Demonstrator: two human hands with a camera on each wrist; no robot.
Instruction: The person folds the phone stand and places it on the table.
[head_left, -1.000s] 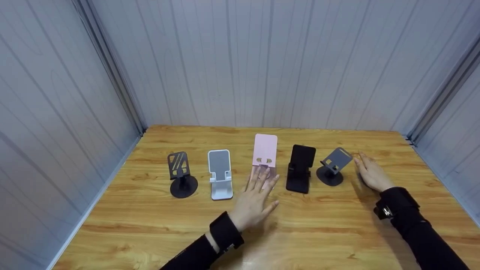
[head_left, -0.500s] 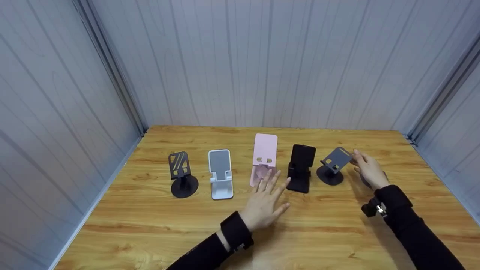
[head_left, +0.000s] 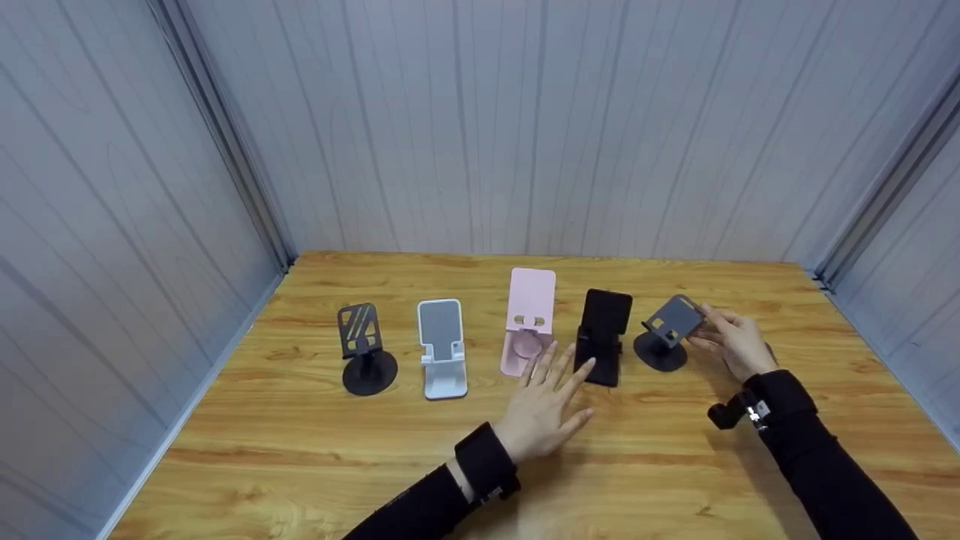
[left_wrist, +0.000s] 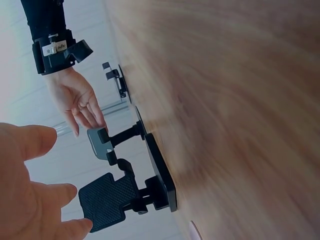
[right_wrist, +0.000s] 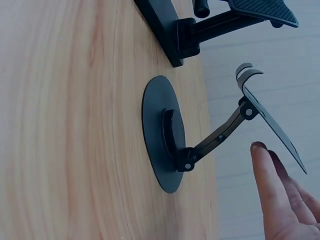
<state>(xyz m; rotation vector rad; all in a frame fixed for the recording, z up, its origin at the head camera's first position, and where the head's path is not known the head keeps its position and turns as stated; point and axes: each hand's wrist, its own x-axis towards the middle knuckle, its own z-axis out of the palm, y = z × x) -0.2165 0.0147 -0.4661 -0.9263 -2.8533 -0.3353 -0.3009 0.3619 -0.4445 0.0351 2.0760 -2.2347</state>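
One stand [head_left: 677,316] right there, just left of my right grip [head_left: 736,341]; four more stands [head_left: 531,292] further left along the surface [head_left: 637,465].

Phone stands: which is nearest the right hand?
The grey stand at the row's right end; the right hand is beside it, the other stands farther left.

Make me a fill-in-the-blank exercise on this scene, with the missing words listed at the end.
1. In the head view, the stand just left of the pink stand is framed in ____.
2. There too, fingers of the left hand overlap the pink stand and the ____ stand.
3. The gray stand beside the right hand has a base that is not rectangular but ____.
4. The table shows the grain of ____.

Missing words: white; black; round; wood.
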